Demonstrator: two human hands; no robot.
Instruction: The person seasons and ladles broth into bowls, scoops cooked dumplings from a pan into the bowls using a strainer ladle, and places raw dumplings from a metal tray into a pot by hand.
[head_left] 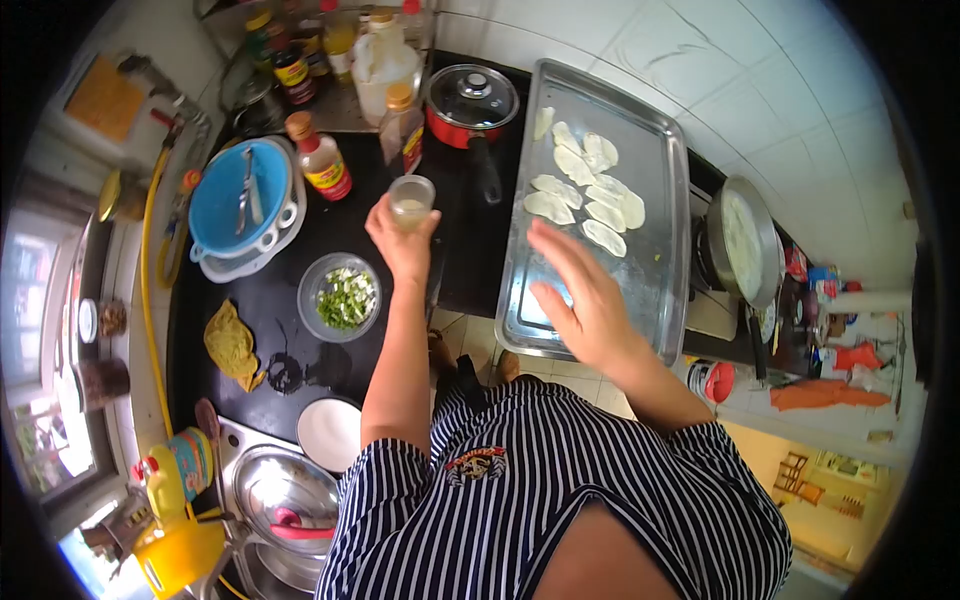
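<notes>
My left hand (402,243) is wrapped round a small clear cup (411,197) over the black counter, close to a sauce bottle. What the cup holds is hard to make out. Over the near left part of a large metal tray (665,300), my right hand (585,305) hovers with its fingers stretched out and nothing in them. Several pale, flat dough pieces (604,238) lie in the tray's far half. Left of my left forearm stands a clear bowl (310,308) with chopped green onion (345,300) in it.
A red pot (450,130) with a glass lid stands behind the cup. Bottles (322,165) line the back. At left are a blue basin (215,205), a cloth (230,345) and a sink (245,480) below a white plate (330,430). A frying pan (720,240) sits right of the tray.
</notes>
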